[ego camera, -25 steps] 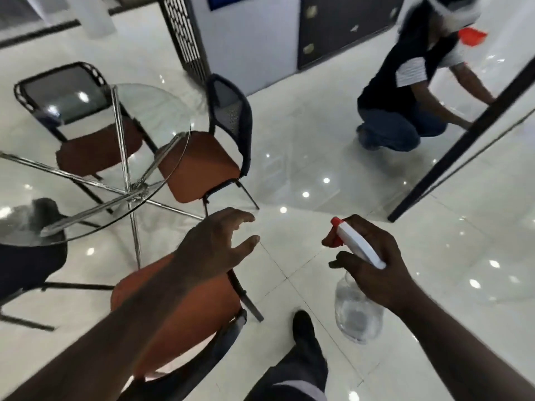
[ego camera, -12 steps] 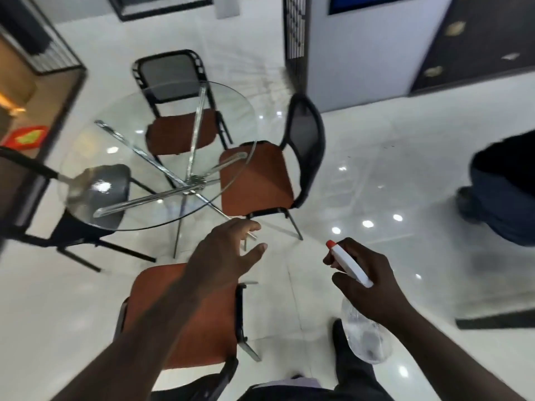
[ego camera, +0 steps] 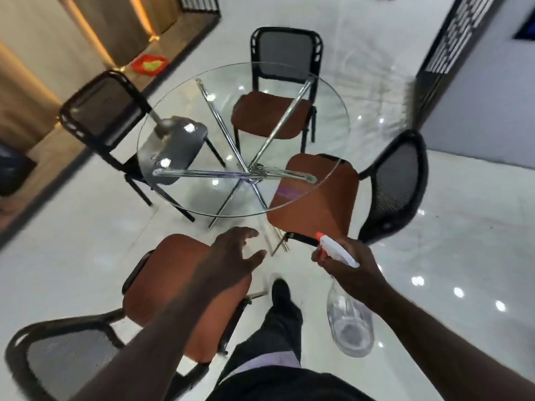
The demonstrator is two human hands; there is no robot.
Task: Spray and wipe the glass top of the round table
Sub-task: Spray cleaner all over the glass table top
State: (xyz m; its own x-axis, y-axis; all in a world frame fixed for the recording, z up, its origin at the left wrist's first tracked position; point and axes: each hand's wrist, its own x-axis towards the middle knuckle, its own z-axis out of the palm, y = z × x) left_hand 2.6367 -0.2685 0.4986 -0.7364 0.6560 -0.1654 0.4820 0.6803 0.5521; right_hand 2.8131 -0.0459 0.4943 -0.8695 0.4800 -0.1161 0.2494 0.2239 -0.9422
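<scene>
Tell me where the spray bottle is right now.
Head view, lower right: the spray bottle is gripped by the right hand, above the floor, short of the glass table top.

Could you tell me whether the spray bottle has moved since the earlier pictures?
Yes. The bottle, gripped by the right hand, has come toward the right chair: its nozzle now sits at the seat's near edge, where floor separated them before.
</scene>
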